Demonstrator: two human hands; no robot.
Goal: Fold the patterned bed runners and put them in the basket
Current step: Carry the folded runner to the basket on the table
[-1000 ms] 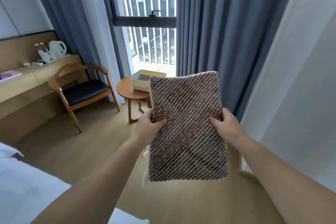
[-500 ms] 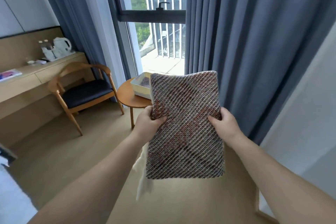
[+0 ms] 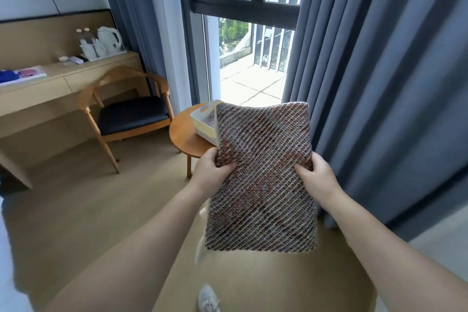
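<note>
Both my left hand (image 3: 214, 172) and right hand (image 3: 316, 180) grip the folded bed runner (image 3: 263, 185) by its sides, in the air near the white basket (image 3: 202, 124) on the round table (image 3: 186, 140). I fear the pale loose end (image 3: 201, 244) dangling below snags the rim, dragging the fold open.

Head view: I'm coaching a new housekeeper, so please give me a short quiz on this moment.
1. True or false: the left hand and right hand both grip the folded runner.
2. The white basket stands on: A the desk, B the round table, C the chair.
3. What already lies inside the basket?
Key: 1 true; 2 B; 3 patterned cloth, like the runner.
</note>
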